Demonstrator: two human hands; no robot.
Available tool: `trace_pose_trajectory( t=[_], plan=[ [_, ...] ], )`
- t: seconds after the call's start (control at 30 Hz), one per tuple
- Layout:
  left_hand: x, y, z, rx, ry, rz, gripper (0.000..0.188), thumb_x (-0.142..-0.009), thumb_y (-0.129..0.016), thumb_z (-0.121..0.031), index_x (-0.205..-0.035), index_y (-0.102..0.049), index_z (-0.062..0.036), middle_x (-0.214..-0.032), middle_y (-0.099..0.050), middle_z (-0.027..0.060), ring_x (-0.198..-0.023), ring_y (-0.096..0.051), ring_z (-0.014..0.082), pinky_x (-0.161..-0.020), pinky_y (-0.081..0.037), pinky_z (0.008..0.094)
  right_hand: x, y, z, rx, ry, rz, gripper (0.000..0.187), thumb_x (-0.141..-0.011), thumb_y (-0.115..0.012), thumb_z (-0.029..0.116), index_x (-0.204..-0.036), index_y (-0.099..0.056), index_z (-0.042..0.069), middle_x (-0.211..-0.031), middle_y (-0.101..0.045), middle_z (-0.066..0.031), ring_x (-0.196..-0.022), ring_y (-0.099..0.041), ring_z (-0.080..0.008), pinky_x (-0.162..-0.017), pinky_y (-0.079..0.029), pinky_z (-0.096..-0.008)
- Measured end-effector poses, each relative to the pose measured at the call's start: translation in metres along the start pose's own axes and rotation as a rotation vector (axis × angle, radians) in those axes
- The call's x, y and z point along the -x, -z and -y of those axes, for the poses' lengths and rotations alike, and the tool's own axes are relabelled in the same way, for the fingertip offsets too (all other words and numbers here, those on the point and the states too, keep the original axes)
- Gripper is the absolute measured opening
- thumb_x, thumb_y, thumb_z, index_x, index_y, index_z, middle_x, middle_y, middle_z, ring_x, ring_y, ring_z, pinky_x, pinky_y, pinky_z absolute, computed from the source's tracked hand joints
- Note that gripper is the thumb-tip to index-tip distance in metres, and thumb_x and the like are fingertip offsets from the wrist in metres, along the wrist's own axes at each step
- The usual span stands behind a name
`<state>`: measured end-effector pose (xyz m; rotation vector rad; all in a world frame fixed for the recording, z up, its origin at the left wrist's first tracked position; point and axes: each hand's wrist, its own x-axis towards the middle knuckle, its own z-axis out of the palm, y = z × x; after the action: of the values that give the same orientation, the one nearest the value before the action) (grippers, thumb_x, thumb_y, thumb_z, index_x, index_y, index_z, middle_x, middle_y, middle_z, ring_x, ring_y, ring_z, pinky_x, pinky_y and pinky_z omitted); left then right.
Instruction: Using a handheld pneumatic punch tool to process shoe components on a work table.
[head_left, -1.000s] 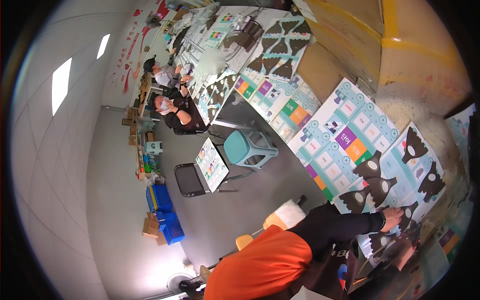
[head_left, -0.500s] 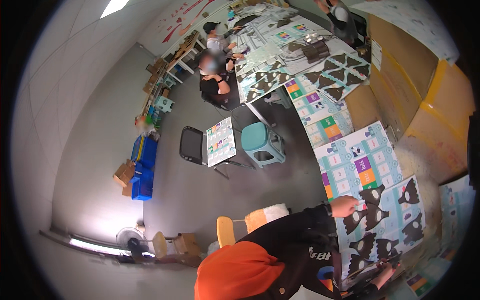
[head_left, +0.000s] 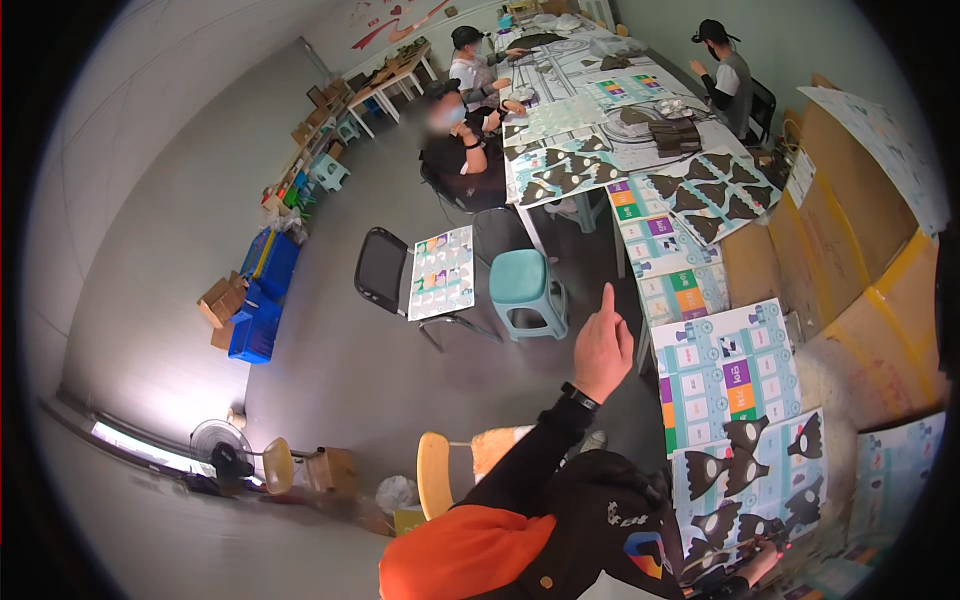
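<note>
My left hand (head_left: 603,358) is raised over the floor, left of the nearest printed sheets. Its index finger points up and away, the other fingers are folded, and nothing is in it. At the lower right, my right hand (head_left: 764,562) is closed around a small dark thing I cannot make out, by the near edge of a printed sheet (head_left: 790,463). Several black dress-shaped pieces (head_left: 745,472) with pale oval patches lie on that sheet. Beyond it is another printed sheet (head_left: 690,352) with coloured blocks and cart drawings.
A teal stool (head_left: 519,281) and a black chair (head_left: 383,262) bearing a printed board (head_left: 442,275) stand on the floor ahead. Three people sit around the far table (head_left: 690,95). Large cardboard boxes (head_left: 850,230) line the right side. A yellow chair (head_left: 434,475) is at my left.
My left hand has left the black pieces and risen up and to the left, its index finger now extended. My right hand stays near the sheet's edge. The view has shifted.
</note>
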<state>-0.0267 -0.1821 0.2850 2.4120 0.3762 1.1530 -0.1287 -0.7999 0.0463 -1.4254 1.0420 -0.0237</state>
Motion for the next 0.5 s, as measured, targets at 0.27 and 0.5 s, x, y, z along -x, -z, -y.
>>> trace_pose_trajectory(
  t=[0.27, 0.5],
  plan=[
    [-0.033, 0.016, 0.028, 0.221, -0.012, 0.059, 0.068, -0.093, -0.063, -0.003, -0.155, -0.036, 0.0026, -0.087, -0.061, 0.0052, -0.066, -0.057, 0.0194, -0.062, -0.050, 0.0316, 0.063, -0.043, 0.034, -0.033, 0.059, -0.025, 0.018, -0.077, -0.054, 0.008, -0.090, -0.064, -0.001, -0.065, -0.054, -0.0066, -0.051, -0.050, -0.0172, -0.043, -0.037, -0.0292],
    [0.031, -0.096, 0.037, 0.779, -0.208, 0.581, 0.065, -0.098, -0.053, 0.005, -0.159, -0.029, -0.0005, -0.086, -0.063, 0.0071, -0.076, -0.060, 0.0210, -0.073, -0.053, 0.0334, 0.106, -0.081, 0.017, 0.964, 0.533, -0.131, 0.019, -0.084, -0.061, 0.017, -0.085, -0.073, 0.003, -0.087, -0.071, -0.0184, -0.081, -0.071, -0.0321, -0.071, -0.056, -0.0466]
  ],
)
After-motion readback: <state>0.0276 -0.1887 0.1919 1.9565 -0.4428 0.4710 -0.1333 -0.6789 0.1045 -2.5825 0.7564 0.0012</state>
